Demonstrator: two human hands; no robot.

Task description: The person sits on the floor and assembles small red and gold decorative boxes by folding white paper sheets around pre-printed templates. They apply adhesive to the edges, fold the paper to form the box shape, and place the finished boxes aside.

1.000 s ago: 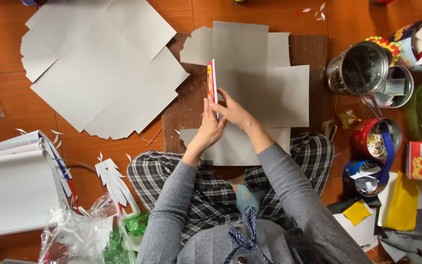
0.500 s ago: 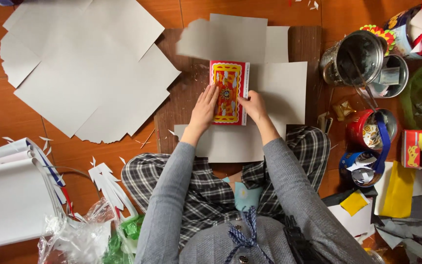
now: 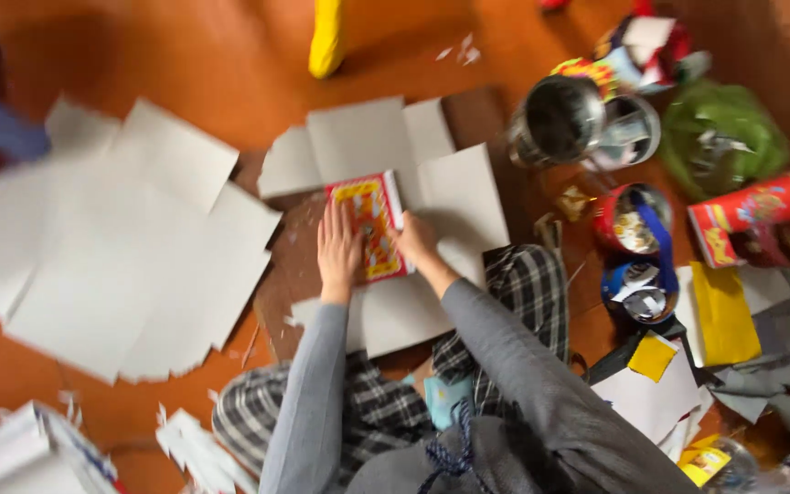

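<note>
Both hands flat, open: left hand (image 3: 338, 252), right hand (image 3: 413, 242) | red-yellow card (image 3: 369, 224) | grey sheets (image 3: 386, 146) crowd edges

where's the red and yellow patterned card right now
In the head view, the red and yellow patterned card lies flat just left of centre on the grey paper sheets, pressed between the left hand and the right hand, left of the metal pot.
</note>
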